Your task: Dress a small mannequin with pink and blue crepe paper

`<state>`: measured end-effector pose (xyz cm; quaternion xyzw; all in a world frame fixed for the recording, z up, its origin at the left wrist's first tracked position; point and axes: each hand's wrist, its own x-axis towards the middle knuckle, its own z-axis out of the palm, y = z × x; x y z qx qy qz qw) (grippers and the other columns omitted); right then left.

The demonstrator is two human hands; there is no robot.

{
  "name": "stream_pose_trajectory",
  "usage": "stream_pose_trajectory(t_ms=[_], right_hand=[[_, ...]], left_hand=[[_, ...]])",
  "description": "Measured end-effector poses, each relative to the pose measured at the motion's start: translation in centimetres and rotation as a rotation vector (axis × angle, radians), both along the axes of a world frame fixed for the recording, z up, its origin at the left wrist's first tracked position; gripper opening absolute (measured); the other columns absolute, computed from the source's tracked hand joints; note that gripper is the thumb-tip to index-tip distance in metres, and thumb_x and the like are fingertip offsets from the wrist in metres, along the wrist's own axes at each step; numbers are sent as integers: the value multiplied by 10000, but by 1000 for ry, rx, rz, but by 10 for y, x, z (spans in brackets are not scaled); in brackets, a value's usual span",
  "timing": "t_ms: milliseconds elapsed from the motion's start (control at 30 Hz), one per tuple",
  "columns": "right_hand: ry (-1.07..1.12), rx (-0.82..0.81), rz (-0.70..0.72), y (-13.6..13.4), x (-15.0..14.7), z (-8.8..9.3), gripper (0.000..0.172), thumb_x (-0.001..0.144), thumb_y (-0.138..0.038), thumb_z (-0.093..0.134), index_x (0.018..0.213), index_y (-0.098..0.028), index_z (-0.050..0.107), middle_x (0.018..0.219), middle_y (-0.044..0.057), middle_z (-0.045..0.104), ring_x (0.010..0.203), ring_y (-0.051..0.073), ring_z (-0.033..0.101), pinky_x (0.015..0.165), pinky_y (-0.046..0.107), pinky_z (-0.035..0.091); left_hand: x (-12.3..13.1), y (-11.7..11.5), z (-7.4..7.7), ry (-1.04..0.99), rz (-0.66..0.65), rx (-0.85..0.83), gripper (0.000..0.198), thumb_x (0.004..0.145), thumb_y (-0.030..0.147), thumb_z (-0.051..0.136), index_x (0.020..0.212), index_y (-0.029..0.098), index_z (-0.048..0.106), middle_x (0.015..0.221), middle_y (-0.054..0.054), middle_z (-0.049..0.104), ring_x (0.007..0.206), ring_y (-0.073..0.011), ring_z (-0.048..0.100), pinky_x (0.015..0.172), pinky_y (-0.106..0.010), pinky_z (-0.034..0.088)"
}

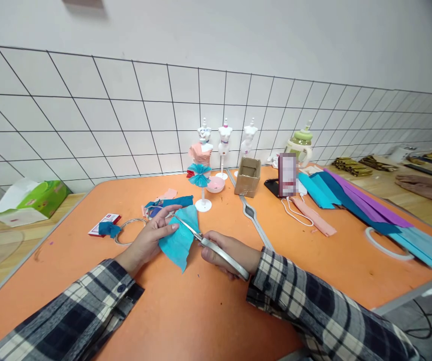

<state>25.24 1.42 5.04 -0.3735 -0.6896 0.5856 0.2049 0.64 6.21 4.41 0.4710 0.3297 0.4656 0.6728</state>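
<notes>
My left hand point(151, 234) pinches a sheet of turquoise crepe paper point(175, 244) at its left edge, above the orange table. In my right hand point(221, 253) is a pair of scissors point(225, 256) with pale handles; its blades lie across the upper part of the paper and point toward my left fingers. How far the blades are apart I cannot tell. Just beyond the paper stands a small white dress form point(202, 204) wearing pink paper with a turquoise ruffle point(199, 175). Dark blue paper scraps point(178, 201) lie behind my left hand.
A roll of tape point(120, 238) and a red-white box point(105, 224) lie left. Behind are two more dress forms point(224, 143), a pink bowl point(216, 184), a cardboard box point(248, 177), a phone point(287, 175) and a green bottle point(301, 145). Coloured paper point(370, 200) and another person's hand point(426, 188) are right.
</notes>
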Motion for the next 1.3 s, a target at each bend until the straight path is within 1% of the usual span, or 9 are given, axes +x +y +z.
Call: stream_pose_trajectory(t_ms=[67, 233, 300, 533, 633, 933, 1067, 1200, 1300], right_hand=[[40, -16, -3, 0, -1, -2, 584, 818, -756, 506, 1077, -236, 455, 607, -104, 406, 358, 41, 386, 287, 151, 344], [142, -68, -9, 0, -3, -3, 542, 828, -734, 522, 1047, -243, 452, 589, -110, 387, 358, 49, 374, 275, 156, 354], [153, -73, -6, 0, -4, -3, 541, 814, -720, 562, 1043, -241, 456, 587, -113, 395, 346, 45, 364, 270, 158, 348], [122, -43, -7, 2, -4, -2, 563, 807, -692, 602, 1115, -237, 478, 592, -117, 395, 333, 28, 337, 284, 153, 334], [136, -28, 45, 1, -1, -1, 551, 827, -692, 574, 1112, -233, 464, 607, -111, 394, 352, 31, 343, 291, 147, 310], [140, -112, 106, 1, 2, 0, 584, 830, -718, 542, 1142, -233, 447, 643, -102, 386, 418, 35, 350, 339, 143, 322], [136, -156, 120, 2, 4, 2, 618, 816, -740, 536, 1170, -240, 458, 667, -95, 390, 442, 34, 359, 348, 134, 330], [154, -195, 123, 2, 4, 2, 633, 806, -742, 550, 1156, -219, 478, 631, -103, 383, 418, 31, 332, 339, 136, 315], [165, -218, 90, 1, 3, 2, 640, 785, -762, 554, 1083, -198, 500, 593, -112, 368, 392, 29, 312, 333, 144, 291]], left_hand=[[0, 1, 0, -3, 12, 18, 601, 725, 223, 803, 1278, 250, 570, 874, -18, 734, 696, -174, 705, 627, -248, 581], [-2, 1, -1, 20, -32, 1, 640, 751, 236, 781, 1342, 253, 533, 985, -58, 742, 784, -223, 726, 684, -317, 604], [-2, 0, -1, 27, -27, -2, 615, 762, 241, 773, 1333, 250, 542, 944, -52, 743, 769, -220, 727, 675, -311, 601], [-4, 0, 1, 19, 36, -7, 436, 721, 245, 809, 1124, 212, 643, 716, 1, 707, 568, -157, 677, 523, -223, 549], [-5, 1, -1, -2, 10, -27, 417, 713, 246, 818, 1096, 202, 658, 667, 4, 692, 550, -152, 670, 510, -213, 542], [-7, 2, -7, -42, -75, -95, 295, 648, 238, 866, 887, 169, 707, 704, -30, 714, 577, -139, 650, 527, -201, 518], [-7, 3, -10, -9, -109, -76, 279, 628, 276, 878, 819, 144, 722, 667, -25, 681, 540, -106, 583, 504, -177, 477], [-6, 3, -7, 49, -149, -84, 304, 595, 299, 893, 787, 138, 721, 602, -11, 640, 507, -97, 544, 460, -166, 441], [-4, 2, -4, 62, -198, -77, 268, 630, 302, 871, 762, 135, 709, 564, -11, 631, 471, -105, 547, 439, -180, 436]])
